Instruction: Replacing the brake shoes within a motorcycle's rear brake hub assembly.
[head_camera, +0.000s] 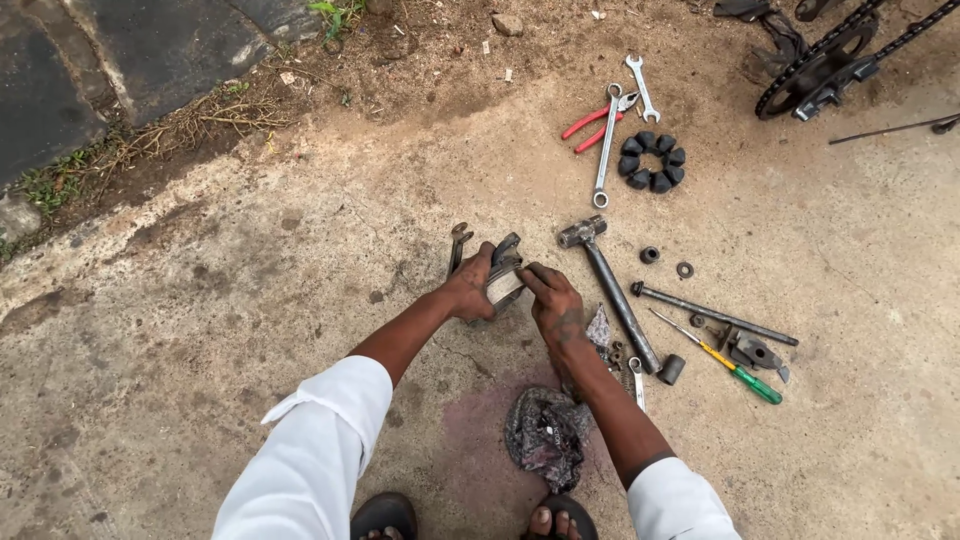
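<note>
Metal part (503, 282) sits on the concrete floor (250, 300) dead ahead between my hands: left hand (468, 288) fingers wrapped round its left side, right hand (553, 303) fingers pinching its right edge, hammer (610, 285) just right.

A dark, greasy metal part (503, 278) with a pale band is sitting upright on the concrete floor (250, 300), curved prongs sticking up behind it.
</note>
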